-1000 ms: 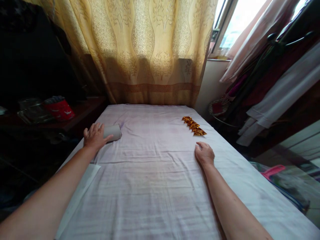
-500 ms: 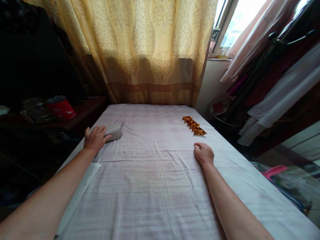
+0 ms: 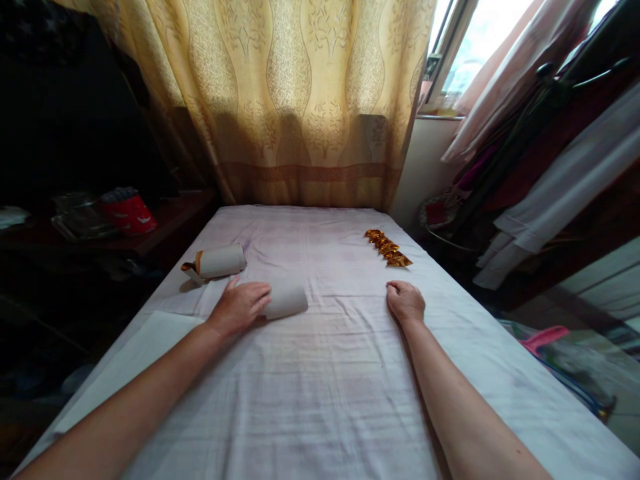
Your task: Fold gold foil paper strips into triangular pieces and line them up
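Left hand (image 3: pixel 240 305) grasps one end of a paper roll (image 3: pixel 287 301) lying mid-bed on the sheet (image 3: pixel 325 373) -- seemingly taking hold; right hand (image 3: pixel 406 301) rests loosely clenched, apparently empty; lifting likely needs a fuller wrap -- gold packets (image 3: pixel 389 248) lie beyond.

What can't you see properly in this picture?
Head view only:
- Paper roll: near end covered by the left hand; grip unclear.
- Right hand: curled up, palm hidden.
- Gold packets: print too small.
- Shelf clutter: too dark.
- Hanging clothes: cut off by the right edge.
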Demonstrator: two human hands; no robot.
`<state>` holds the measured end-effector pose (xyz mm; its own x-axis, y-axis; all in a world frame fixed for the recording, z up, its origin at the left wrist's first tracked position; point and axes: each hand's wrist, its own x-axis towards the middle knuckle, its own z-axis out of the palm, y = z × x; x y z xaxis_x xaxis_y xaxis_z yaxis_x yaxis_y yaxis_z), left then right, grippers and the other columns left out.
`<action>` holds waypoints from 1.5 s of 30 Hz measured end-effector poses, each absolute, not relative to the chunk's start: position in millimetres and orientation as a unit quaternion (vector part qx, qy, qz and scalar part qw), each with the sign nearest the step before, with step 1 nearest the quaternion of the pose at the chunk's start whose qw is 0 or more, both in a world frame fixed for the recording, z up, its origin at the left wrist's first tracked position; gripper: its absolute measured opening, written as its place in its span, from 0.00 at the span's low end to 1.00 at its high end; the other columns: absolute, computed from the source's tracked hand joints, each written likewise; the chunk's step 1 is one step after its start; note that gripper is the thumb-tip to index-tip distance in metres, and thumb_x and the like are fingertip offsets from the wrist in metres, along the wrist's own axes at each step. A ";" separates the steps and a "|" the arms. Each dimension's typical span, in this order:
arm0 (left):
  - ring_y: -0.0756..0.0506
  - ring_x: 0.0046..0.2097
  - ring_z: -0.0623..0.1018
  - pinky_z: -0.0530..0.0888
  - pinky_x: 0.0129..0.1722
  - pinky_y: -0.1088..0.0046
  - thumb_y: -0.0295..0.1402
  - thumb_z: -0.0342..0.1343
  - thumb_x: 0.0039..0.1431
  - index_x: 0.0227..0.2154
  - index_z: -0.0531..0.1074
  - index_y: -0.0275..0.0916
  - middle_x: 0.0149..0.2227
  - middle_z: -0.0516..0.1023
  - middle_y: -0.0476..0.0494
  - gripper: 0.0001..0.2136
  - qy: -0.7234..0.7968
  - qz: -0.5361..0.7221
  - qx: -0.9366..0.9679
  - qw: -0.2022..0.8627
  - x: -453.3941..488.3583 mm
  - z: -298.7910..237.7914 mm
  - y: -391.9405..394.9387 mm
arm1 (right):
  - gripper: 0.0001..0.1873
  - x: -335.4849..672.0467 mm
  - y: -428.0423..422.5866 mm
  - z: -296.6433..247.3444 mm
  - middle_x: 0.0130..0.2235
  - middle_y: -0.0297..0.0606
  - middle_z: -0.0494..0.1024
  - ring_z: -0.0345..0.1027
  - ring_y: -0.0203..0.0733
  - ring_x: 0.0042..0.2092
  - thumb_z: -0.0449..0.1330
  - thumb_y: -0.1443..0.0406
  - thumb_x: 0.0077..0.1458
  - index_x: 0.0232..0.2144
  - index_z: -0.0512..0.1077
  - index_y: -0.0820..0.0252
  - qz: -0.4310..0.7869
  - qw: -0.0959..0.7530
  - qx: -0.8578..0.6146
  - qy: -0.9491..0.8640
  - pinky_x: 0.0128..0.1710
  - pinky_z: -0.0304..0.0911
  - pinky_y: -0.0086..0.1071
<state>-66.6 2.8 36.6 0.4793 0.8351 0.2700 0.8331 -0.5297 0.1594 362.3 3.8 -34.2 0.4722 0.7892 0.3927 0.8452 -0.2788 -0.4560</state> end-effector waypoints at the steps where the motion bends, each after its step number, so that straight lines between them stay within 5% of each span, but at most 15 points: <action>1: 0.39 0.58 0.75 0.58 0.63 0.49 0.44 0.46 0.67 0.52 0.75 0.46 0.55 0.78 0.41 0.18 0.470 0.149 0.870 0.017 -59.4 30.9 -4.3 | 0.15 361.9 3.2 -34.1 0.40 0.41 0.82 0.71 0.46 0.41 0.53 0.65 0.53 0.34 0.82 0.56 -0.045 0.313 -0.798 -0.513 0.44 0.65 0.36; 8: 0.38 0.59 0.73 0.59 0.64 0.49 0.45 0.54 0.63 0.57 0.71 0.45 0.59 0.74 0.39 0.21 0.481 0.147 0.864 0.028 -39.6 12.9 -20.8 | 0.15 358.1 -2.1 -34.0 0.40 0.39 0.82 0.71 0.45 0.40 0.54 0.65 0.53 0.33 0.81 0.55 -0.042 0.306 -0.794 -0.524 0.43 0.64 0.34; 17: 0.40 0.54 0.77 0.69 0.57 0.59 0.38 0.54 0.64 0.45 0.79 0.46 0.54 0.78 0.41 0.12 0.485 0.155 0.861 0.009 -43.1 16.6 -7.2 | 0.14 357.2 -3.0 -33.4 0.39 0.39 0.82 0.71 0.45 0.40 0.54 0.65 0.53 0.33 0.81 0.55 -0.043 0.314 -0.788 -0.528 0.43 0.64 0.34; 22: 0.34 0.67 0.62 0.58 0.65 0.51 0.46 0.61 0.57 0.63 0.63 0.41 0.66 0.63 0.34 0.33 0.519 0.133 0.844 -0.009 -36.2 22.3 -1.3 | 0.15 357.2 -3.2 -33.1 0.39 0.40 0.82 0.71 0.45 0.41 0.54 0.65 0.53 0.33 0.81 0.55 -0.042 0.310 -0.789 -0.529 0.44 0.63 0.34; 32: 0.38 0.56 0.75 0.61 0.61 0.52 0.37 0.56 0.61 0.53 0.73 0.47 0.56 0.77 0.41 0.17 0.549 0.116 0.828 -0.009 -41.5 23.5 34.4 | 0.15 357.0 -3.7 -31.9 0.40 0.40 0.83 0.72 0.45 0.41 0.54 0.65 0.54 0.34 0.82 0.56 -0.041 0.308 -0.791 -0.527 0.44 0.64 0.34; 38: 0.36 0.59 0.72 0.64 0.59 0.56 0.42 0.61 0.56 0.56 0.70 0.46 0.63 0.69 0.38 0.24 0.546 0.113 0.830 -0.015 -42.8 24.2 40.7 | 0.15 358.2 -2.7 -34.2 0.40 0.38 0.83 0.72 0.45 0.40 0.54 0.65 0.53 0.33 0.82 0.55 -0.047 0.315 -0.788 -0.526 0.43 0.64 0.34; 45: 0.37 0.56 0.74 0.59 0.61 0.54 0.37 0.58 0.60 0.56 0.70 0.49 0.56 0.76 0.41 0.20 0.548 0.119 0.827 -0.046 -34.2 30.1 42.3 | 0.15 358.7 -2.5 -34.3 0.39 0.38 0.83 0.72 0.44 0.40 0.54 0.64 0.53 0.33 0.82 0.54 -0.045 0.318 -0.787 -0.526 0.43 0.64 0.34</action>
